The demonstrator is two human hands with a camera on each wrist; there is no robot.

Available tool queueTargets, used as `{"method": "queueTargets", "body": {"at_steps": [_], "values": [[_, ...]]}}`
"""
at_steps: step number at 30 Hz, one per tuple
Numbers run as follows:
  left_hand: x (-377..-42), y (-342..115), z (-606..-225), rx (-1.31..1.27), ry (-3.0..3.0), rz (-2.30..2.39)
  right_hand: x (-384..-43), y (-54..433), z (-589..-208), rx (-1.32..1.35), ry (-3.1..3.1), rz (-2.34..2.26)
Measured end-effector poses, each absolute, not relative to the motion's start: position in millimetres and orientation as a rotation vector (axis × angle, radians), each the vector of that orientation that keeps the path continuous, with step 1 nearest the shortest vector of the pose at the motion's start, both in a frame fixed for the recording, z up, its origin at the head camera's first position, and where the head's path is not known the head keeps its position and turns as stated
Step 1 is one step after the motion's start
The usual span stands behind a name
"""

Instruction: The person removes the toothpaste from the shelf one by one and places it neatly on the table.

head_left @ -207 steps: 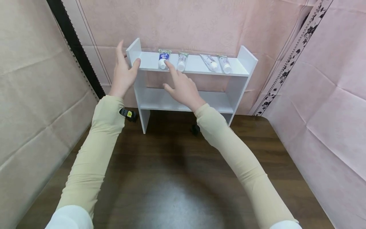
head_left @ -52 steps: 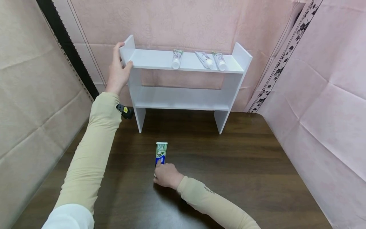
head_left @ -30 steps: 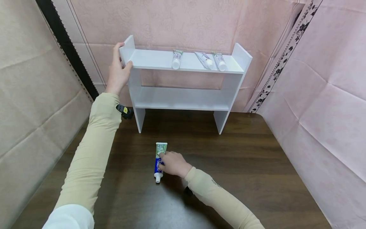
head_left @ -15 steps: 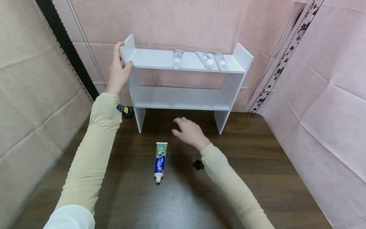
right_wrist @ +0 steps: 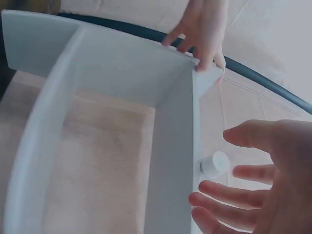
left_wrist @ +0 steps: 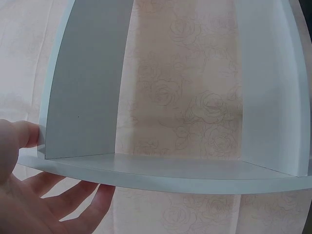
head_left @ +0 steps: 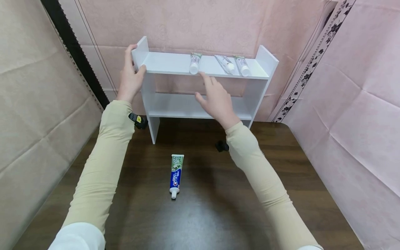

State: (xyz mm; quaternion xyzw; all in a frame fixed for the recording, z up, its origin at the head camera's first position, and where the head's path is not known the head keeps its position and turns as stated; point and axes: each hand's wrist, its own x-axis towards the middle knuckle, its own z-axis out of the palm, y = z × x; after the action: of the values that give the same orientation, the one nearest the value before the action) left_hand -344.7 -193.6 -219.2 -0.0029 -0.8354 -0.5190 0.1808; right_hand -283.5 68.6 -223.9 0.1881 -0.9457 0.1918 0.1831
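Observation:
In the head view my left hand (head_left: 130,79) holds the left side panel of a white two-tier shelf (head_left: 200,110). The left wrist view has its thumb at the panel's front edge and its fingers (left_wrist: 80,200) along the outer face. My right hand (head_left: 217,100) is in front of the top board, fingers extended, holding nothing. Its fingertips are close to the white cap of a toothpaste tube (head_left: 195,63); the right wrist view puts that cap (right_wrist: 215,164) between thumb and fingers, apart from them. A blue-and-green toothpaste tube (head_left: 176,175) lies on the table, cap toward me.
Two more white-capped tubes, a slanted one (head_left: 225,65) and a straighter one (head_left: 242,66), lie on the top board at right. The lower board (head_left: 175,106) is below. Pink cloth (head_left: 206,24) hangs behind, over a dark wooden table (head_left: 140,208).
The blue-and-green toothpaste tube has gone from the top board to the table. My right hand let go of it and rose to the shelf. My left hand now grips the panel.

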Motion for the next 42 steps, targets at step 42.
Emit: {"method": "queueTargets", "body": {"at_steps": [42], "values": [[-346.9,-195.4,-219.6,-0.023,-2.348,-1.488,-327.2,42.9,-203.0,0.332,-2.633,0.397]]}}
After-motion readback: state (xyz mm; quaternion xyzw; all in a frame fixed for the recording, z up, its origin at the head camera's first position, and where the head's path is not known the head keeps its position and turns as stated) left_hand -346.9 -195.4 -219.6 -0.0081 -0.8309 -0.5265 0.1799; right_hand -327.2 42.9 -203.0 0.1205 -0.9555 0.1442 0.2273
